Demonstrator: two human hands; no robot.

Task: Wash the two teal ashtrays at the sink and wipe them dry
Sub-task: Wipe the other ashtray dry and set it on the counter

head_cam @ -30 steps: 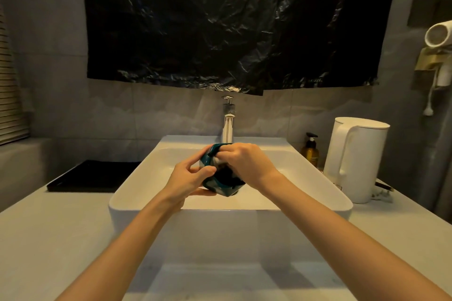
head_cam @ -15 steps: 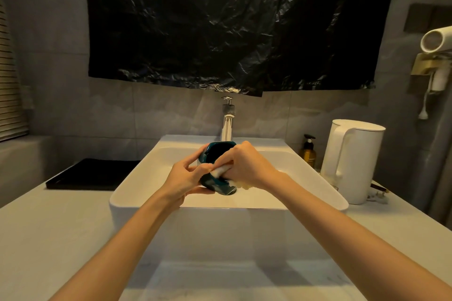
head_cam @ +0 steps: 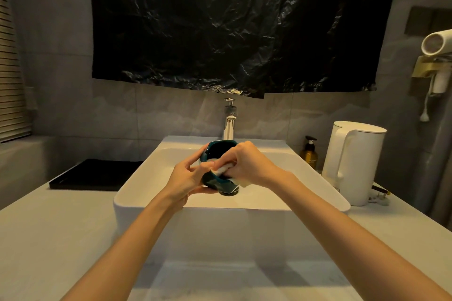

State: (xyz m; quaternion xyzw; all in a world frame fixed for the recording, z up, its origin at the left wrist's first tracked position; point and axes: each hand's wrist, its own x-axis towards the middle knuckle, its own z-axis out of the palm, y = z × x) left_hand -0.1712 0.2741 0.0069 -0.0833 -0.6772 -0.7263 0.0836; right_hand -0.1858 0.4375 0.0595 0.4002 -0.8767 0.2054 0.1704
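A teal ashtray [head_cam: 219,151] is held tilted over the white basin [head_cam: 137,178], its dark hollow facing me. My left hand [head_cam: 188,176] grips its left side and underside. My right hand [head_cam: 249,164] presses a small white cloth [head_cam: 223,169] against the ashtray's front rim. Only one ashtray is in sight. No water runs from the chrome tap [head_cam: 230,120] behind the hands.
A black tray [head_cam: 95,175] lies on the counter left of the basin. On the right stand an amber pump bottle [head_cam: 309,153] and a white kettle [head_cam: 354,161], with a plug beside it. A hair dryer [head_cam: 436,43] hangs on the right wall.
The ashtray has turned so its hollow faces me more. My right hand has slid from over its top down to the front rim, and the white cloth now shows.
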